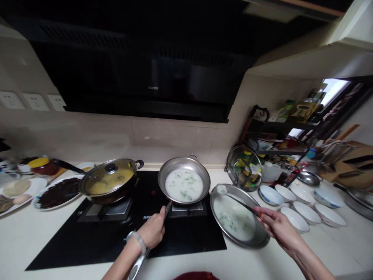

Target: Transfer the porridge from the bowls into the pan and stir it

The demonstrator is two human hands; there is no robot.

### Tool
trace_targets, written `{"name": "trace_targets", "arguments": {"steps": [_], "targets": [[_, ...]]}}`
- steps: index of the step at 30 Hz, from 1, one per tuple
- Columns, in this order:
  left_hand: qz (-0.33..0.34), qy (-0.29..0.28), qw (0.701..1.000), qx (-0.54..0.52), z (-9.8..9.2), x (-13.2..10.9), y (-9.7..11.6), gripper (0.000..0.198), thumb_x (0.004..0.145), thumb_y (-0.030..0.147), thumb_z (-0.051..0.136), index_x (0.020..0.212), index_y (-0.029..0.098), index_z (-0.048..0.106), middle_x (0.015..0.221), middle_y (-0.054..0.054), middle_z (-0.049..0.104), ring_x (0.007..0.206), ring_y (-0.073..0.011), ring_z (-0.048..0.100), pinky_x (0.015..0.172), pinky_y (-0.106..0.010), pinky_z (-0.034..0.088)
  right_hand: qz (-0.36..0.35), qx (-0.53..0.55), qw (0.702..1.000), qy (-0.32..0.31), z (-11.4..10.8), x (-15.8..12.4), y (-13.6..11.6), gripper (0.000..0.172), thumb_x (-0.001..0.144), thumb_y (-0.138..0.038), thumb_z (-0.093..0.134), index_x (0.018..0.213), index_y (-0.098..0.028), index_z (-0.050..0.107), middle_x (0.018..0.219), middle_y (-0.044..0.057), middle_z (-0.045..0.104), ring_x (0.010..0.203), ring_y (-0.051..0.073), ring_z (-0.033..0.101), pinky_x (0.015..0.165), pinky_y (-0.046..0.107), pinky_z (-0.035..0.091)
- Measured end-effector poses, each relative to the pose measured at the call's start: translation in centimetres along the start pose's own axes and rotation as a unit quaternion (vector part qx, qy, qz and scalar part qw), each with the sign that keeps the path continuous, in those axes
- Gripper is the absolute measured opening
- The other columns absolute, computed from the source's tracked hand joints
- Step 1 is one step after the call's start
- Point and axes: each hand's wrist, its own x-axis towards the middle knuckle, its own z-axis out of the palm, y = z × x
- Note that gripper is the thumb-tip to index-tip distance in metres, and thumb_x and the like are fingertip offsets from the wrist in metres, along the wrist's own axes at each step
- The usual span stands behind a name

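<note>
My left hand (pixel 152 232) is closed round the dark handle of a steel pan (pixel 184 182) that sits on the right burner, filled with white soup and green flecks. My right hand (pixel 274 224) is closed on the long handle of a ladle (pixel 233 197), whose bowl rests at the far rim of a wide steel basin (pixel 256 240). The basin stands on the counter just right of the hob and holds the same white soup. A bracelet shows on my left wrist.
A lidded pan (pixel 109 181) with yellow food occupies the left burner of the black hob (pixel 87 237). Plates of dark and pale food (pixel 55 194) lie at the left. Several white bowls (pixel 297 210) stand at the right, behind them a glass lid (pixel 244 168) and a crowded rack (pixel 279 132).
</note>
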Motion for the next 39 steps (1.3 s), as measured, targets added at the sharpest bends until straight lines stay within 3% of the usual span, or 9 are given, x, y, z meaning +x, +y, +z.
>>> {"name": "trace_targets", "arguments": {"steps": [6,9,14,17,20,25,28,35,39], "targets": [[-0.001,0.006,1.000,0.002,0.1,0.2,-0.1,0.073,0.077,0.015,0.046,0.144,0.007,0.019,0.124,-0.021,0.056,0.116,-0.0249,0.054,0.096,-0.033,0.039,-0.120,-0.213,0.967,0.068,-2.6,1.8,5.5,0.036,0.064,-0.033,0.052,0.090,-0.014,0.069,0.066,0.009,0.069,0.056,0.022,0.063,0.051,0.031,0.048],[-0.002,0.006,1.000,0.001,0.1,0.2,0.0,0.074,0.076,0.015,0.046,0.144,0.005,0.019,0.124,-0.022,0.056,0.115,-0.0249,0.054,0.096,-0.032,0.039,-0.239,-0.382,0.889,0.081,-3.3,2.3,9.0,0.036,0.068,-0.024,0.045,0.092,-0.015,0.071,0.099,0.017,0.071,0.092,0.030,0.067,0.080,0.036,0.052],[-0.001,0.006,1.000,-0.004,0.0,0.1,0.1,0.075,0.076,0.015,0.046,0.144,0.000,0.018,0.122,-0.024,0.057,0.112,-0.0267,0.056,0.094,-0.033,0.040,-0.299,-0.554,0.774,0.063,-4.1,1.8,12.0,0.058,0.067,-0.005,0.035,0.117,-0.016,0.062,0.122,0.018,0.061,0.078,0.027,0.070,0.068,0.037,0.054],[-0.002,0.009,1.000,-0.008,0.1,0.1,0.1,0.075,0.076,0.014,0.046,0.145,0.002,0.019,0.122,-0.022,0.057,0.112,-0.0269,0.056,0.094,-0.032,0.040,-0.305,-0.515,0.794,0.104,-4.1,1.8,10.3,0.048,0.072,-0.012,0.037,0.112,-0.014,0.064,0.117,0.019,0.064,0.087,0.029,0.069,0.072,0.038,0.055],[0.005,0.006,1.000,0.005,0.1,0.1,0.1,0.075,0.076,0.015,0.046,0.145,0.000,0.017,0.122,-0.023,0.057,0.113,-0.0267,0.056,0.094,-0.031,0.040,-0.261,-0.399,0.869,0.133,-3.1,1.7,7.0,0.041,0.078,-0.029,0.040,0.106,-0.015,0.066,0.098,0.016,0.072,0.092,0.030,0.067,0.077,0.037,0.054],[0.012,0.008,1.000,0.012,0.1,0.1,-0.1,0.074,0.077,0.016,0.045,0.144,-0.004,0.017,0.121,-0.025,0.057,0.113,-0.0286,0.055,0.094,-0.033,0.040,-0.222,-0.244,0.941,0.076,1.5,0.8,2.4,0.047,0.078,-0.040,0.043,0.110,-0.013,0.065,0.090,0.012,0.074,0.083,0.027,0.069,0.075,0.035,0.054],[0.010,0.012,1.000,0.004,0.4,0.3,-0.3,0.074,0.078,0.017,0.045,0.144,-0.002,0.017,0.122,-0.024,0.056,0.114,-0.0290,0.054,0.096,-0.035,0.039,-0.265,-0.264,0.927,0.003,5.1,0.5,0.6,0.044,0.080,-0.036,0.042,0.109,-0.013,0.065,0.099,0.013,0.072,0.082,0.025,0.068,0.078,0.036,0.052],[0.018,0.016,1.000,-0.003,0.8,0.6,-0.7,0.075,0.077,0.018,0.047,0.144,-0.001,0.017,0.125,-0.024,0.055,0.114,-0.0268,0.054,0.095,-0.032,0.040,-0.368,-0.420,0.825,-0.092,11.8,1.8,-0.9,0.039,0.082,-0.013,0.035,0.105,-0.011,0.066,0.100,0.015,0.069,0.095,0.023,0.063,0.087,0.031,0.044],[0.020,0.016,1.000,-0.010,0.6,0.5,-0.6,0.075,0.077,0.017,0.047,0.144,-0.001,0.018,0.122,-0.023,0.057,0.112,-0.0269,0.056,0.095,-0.032,0.041,-0.347,-0.436,0.823,-0.111,13.6,2.2,-0.7,0.037,0.078,-0.007,0.038,0.099,-0.013,0.068,0.092,0.014,0.069,0.089,0.022,0.063,0.082,0.028,0.043]]}}
